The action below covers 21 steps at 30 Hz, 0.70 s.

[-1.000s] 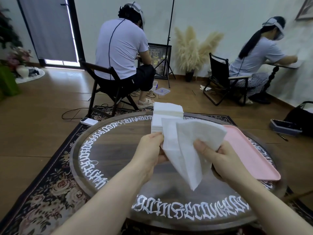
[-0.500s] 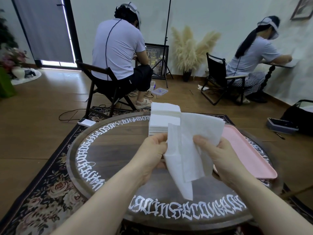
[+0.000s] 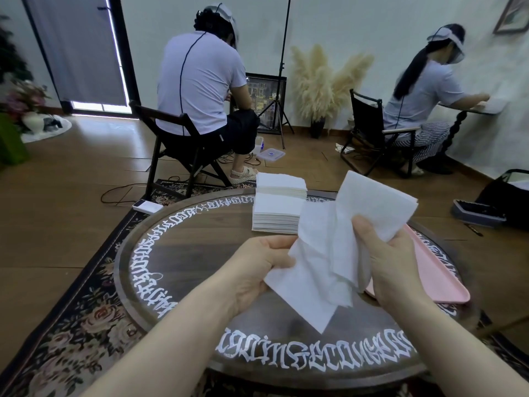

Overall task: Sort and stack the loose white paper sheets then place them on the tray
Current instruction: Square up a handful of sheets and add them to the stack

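1. A big round dark wooden table (image 3: 183,253) is taking up most of the near view, with white lettering running around its rim, and it's sitting on a flowery rug (image 3: 71,325).
2. Two people are sitting on folding chairs at the far side of the room, backs turned, one far left-centre (image 3: 200,81) and one far right (image 3: 423,90).
3. A pink tray (image 3: 438,276) is lying on the right side of the table, partly hidden behind the right hand.
4. A thick stack of white sheets (image 3: 279,206) is sitting at the table's far edge, just left of the tray.
5. Loose white paper sheets (image 3: 329,253) are being held up above the table's middle, between both hands, hanging a bit crumpled.
6. The left hand (image 3: 254,267) is pinching the sheets' left edge, fingers curled in.
7. The right hand (image 3: 395,262) is gripping the right side, thumb (image 3: 363,227) pressing on top of the paper.
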Each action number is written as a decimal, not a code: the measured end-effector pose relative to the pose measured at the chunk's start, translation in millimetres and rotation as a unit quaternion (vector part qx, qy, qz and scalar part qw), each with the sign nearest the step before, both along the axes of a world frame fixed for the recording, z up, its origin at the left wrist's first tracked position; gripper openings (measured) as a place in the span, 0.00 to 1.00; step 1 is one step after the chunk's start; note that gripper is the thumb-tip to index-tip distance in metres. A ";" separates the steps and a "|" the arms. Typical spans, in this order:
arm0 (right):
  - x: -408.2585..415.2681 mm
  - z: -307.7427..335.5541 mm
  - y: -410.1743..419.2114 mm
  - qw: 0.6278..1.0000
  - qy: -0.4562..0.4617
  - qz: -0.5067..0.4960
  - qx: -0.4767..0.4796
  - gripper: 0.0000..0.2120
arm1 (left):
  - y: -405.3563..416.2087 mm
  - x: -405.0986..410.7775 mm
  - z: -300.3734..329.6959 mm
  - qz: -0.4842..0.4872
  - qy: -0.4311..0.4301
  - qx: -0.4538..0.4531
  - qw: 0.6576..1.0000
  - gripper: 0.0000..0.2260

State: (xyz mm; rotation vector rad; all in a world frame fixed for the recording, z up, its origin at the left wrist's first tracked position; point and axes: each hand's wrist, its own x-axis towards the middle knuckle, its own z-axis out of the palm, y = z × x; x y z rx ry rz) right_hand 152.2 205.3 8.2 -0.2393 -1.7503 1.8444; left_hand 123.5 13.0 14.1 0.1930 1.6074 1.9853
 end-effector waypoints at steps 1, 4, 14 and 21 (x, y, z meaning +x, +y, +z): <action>0.1 0.4 0.0 1.000 -0.002 0.002 0.000 0.04 | 0.0 -0.8 -0.4 0.007 0.007 -0.006 1.000 0.16; 1.4 2.0 -0.3 1.000 -0.009 0.026 0.010 0.04 | -0.9 -2.0 -3.0 0.014 0.039 -0.032 0.999 0.07; 2.2 6.6 11.3 0.999 0.022 -0.031 0.008 0.02 | -8.0 -14.9 -2.8 0.401 0.201 -0.072 0.891 0.07; 2.2 -3.2 -8.9 0.980 -0.089 0.170 -0.044 0.18 | 18.6 3.4 -9.5 0.170 0.131 -0.046 0.976 0.05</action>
